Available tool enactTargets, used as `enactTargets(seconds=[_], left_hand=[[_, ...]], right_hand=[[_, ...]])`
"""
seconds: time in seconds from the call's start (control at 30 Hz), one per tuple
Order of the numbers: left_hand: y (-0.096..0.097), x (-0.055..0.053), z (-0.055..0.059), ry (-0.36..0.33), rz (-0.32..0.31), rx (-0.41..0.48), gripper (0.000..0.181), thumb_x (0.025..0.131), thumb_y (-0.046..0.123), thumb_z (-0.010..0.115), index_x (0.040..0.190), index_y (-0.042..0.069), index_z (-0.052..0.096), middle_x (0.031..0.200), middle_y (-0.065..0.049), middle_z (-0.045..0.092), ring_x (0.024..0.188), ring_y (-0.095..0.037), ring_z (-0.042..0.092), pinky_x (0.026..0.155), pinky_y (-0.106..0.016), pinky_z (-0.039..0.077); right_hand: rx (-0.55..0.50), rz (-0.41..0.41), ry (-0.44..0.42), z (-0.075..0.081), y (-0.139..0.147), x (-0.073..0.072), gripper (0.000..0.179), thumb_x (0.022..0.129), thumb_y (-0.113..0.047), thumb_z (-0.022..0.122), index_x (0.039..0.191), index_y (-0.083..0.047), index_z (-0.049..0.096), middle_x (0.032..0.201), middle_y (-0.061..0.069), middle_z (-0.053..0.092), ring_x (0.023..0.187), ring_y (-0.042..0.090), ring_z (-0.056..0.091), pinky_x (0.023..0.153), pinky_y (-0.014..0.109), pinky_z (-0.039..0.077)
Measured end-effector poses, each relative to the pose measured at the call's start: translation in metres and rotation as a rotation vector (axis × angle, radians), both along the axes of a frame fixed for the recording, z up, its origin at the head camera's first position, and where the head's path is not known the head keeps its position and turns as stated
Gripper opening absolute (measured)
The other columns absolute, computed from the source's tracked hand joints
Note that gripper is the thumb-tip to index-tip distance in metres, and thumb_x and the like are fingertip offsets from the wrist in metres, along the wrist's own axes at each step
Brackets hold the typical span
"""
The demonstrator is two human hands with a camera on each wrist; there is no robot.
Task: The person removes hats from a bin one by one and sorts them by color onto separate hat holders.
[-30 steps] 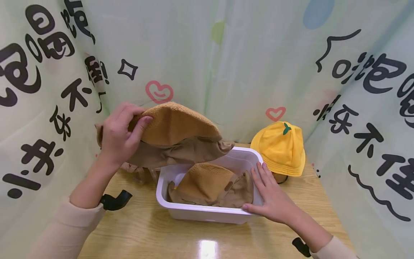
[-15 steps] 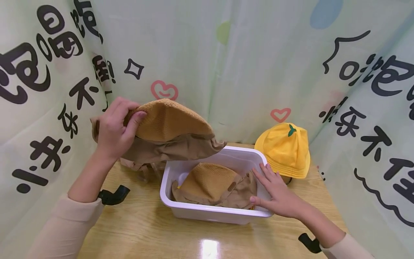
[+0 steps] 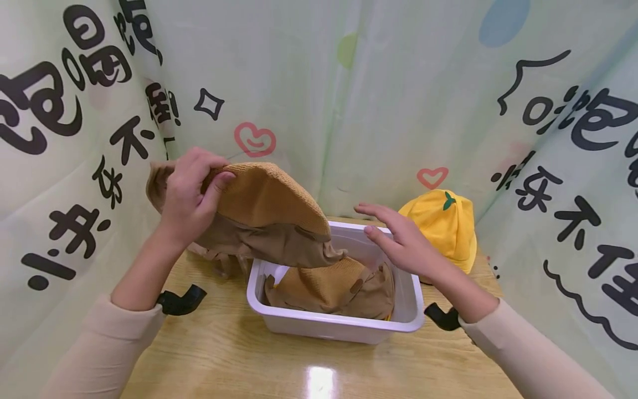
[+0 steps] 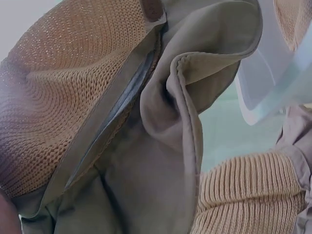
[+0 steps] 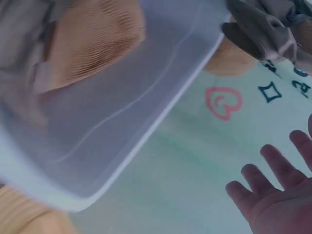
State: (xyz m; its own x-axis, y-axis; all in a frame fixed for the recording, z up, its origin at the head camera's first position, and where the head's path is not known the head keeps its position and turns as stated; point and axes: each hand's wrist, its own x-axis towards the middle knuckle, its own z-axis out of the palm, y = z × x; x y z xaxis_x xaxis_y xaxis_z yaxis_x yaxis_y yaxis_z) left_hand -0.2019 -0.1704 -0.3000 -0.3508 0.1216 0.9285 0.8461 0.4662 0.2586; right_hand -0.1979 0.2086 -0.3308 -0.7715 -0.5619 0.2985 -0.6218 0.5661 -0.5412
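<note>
My left hand [image 3: 191,194] grips a sun hat [image 3: 269,194] with a tan knitted crown and a brown cloth brim, thumb on the near side of the crown. Held up left of the white tub [image 3: 329,322], the hat has its brim end hanging over the tub's left part. In the left wrist view the knit [image 4: 78,87] and a folded brim fill much of the picture. A similar tan and brown hat [image 3: 319,293] lies inside the tub. My right hand [image 3: 404,238] hovers over the tub's back right corner, fingers extended and holding nothing; the right wrist view shows its fingers spread apart.
A yellow hat [image 3: 443,230] with a green sprout stands behind the tub on the right. Partly hidden behind the held hat is another brownish hat [image 3: 221,263], its ribbed knit [image 4: 253,190] showing in the left wrist view. Printed curtains [image 3: 379,111] enclose the wooden table [image 3: 239,366].
My right hand has left the tub's right rim and moved up and left over its back corner. The held hat has come slightly right and lower, now overlapping the hat in the tub.
</note>
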Motion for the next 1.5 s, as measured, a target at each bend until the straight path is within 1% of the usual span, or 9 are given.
enactTargets(seconds=[0.1,0.3,0.4,0.53,0.67,0.87,1.2,1.33,1.5], left_hand=[[0.004,0.000,0.000,-0.006,-0.036,-0.005,0.042,0.098,0.038,0.059,0.092,-0.003,0.067,0.086,-0.016,0.059,0.085,-0.028,0.052,0.085,-0.027,0.037],[0.011,-0.002,-0.002,-0.033,-0.080,-0.032,0.040,0.099,0.039,0.057,0.094,0.000,0.067,0.089,-0.014,0.060,0.088,-0.028,0.051,0.085,-0.032,0.037],[0.014,-0.003,-0.002,-0.048,-0.104,-0.061,0.035,0.099,0.035,0.058,0.096,0.002,0.067,0.091,-0.012,0.062,0.092,-0.027,0.053,0.100,-0.035,0.041],[0.021,-0.004,-0.003,-0.036,-0.104,-0.066,0.010,0.094,0.012,0.068,0.096,0.002,0.067,0.091,-0.011,0.063,0.094,-0.027,0.055,0.115,-0.048,0.033],[0.029,-0.006,-0.003,-0.028,-0.064,-0.024,0.015,0.085,-0.006,0.072,0.096,0.002,0.068,0.092,-0.012,0.063,0.096,-0.029,0.055,0.113,-0.046,0.035],[0.036,-0.010,-0.002,-0.048,-0.009,0.011,0.006,0.092,0.002,0.068,0.097,0.001,0.068,0.097,-0.014,0.062,0.099,-0.030,0.053,0.091,-0.038,0.041],[0.042,-0.015,0.001,-0.056,0.005,-0.066,0.008,0.094,0.008,0.068,0.100,0.003,0.070,0.099,-0.011,0.066,0.100,-0.031,0.054,0.091,-0.040,0.040],[0.044,-0.017,-0.001,-0.076,0.037,-0.057,0.012,0.094,0.011,0.068,0.105,0.005,0.070,0.104,-0.011,0.066,0.104,-0.030,0.054,0.094,-0.040,0.040],[0.048,-0.011,-0.010,-0.060,0.089,0.035,0.019,0.089,0.013,0.075,0.103,0.004,0.065,0.108,-0.015,0.059,0.107,-0.032,0.051,0.096,-0.041,0.036]], right_hand=[[-0.097,0.035,-0.036,0.012,-0.022,-0.011,0.038,0.103,-0.017,0.055,0.141,-0.013,0.057,0.143,0.003,0.058,0.136,0.021,0.050,0.109,0.048,0.041],[-0.266,0.177,-0.171,0.027,-0.060,-0.027,0.037,0.102,-0.006,0.052,0.139,-0.005,0.058,0.141,0.006,0.059,0.131,0.020,0.054,0.107,0.037,0.045],[-0.309,0.252,-0.239,0.030,-0.074,-0.033,0.039,0.104,-0.009,0.050,0.142,-0.006,0.055,0.142,0.006,0.059,0.130,0.018,0.056,0.105,0.034,0.046],[-0.377,0.317,-0.322,0.029,-0.087,-0.039,0.038,0.104,-0.008,0.048,0.142,-0.004,0.054,0.138,0.010,0.061,0.122,0.017,0.061,0.100,0.034,0.050],[-0.430,0.363,-0.379,0.023,-0.091,-0.041,0.035,0.103,-0.006,0.051,0.137,0.004,0.057,0.133,0.017,0.063,0.114,0.018,0.065,0.095,0.036,0.054],[-0.435,0.404,-0.343,0.016,-0.100,-0.038,0.050,0.100,-0.028,0.060,0.140,0.002,0.053,0.131,0.019,0.063,0.117,0.021,0.064,0.094,0.038,0.054],[-0.565,0.271,-0.141,0.011,-0.115,-0.037,0.021,0.097,0.006,0.056,0.114,0.012,0.066,0.105,0.026,0.069,0.091,0.010,0.067,0.079,0.028,0.055],[-0.601,0.171,-0.098,0.007,-0.117,-0.036,0.017,0.098,0.005,0.055,0.106,0.012,0.067,0.099,0.024,0.069,0.085,0.008,0.065,0.073,0.024,0.054],[-0.639,0.082,-0.134,0.003,-0.119,-0.033,0.017,0.100,-0.001,0.054,0.104,0.010,0.066,0.099,0.015,0.067,0.088,0.011,0.062,0.069,0.022,0.054]])
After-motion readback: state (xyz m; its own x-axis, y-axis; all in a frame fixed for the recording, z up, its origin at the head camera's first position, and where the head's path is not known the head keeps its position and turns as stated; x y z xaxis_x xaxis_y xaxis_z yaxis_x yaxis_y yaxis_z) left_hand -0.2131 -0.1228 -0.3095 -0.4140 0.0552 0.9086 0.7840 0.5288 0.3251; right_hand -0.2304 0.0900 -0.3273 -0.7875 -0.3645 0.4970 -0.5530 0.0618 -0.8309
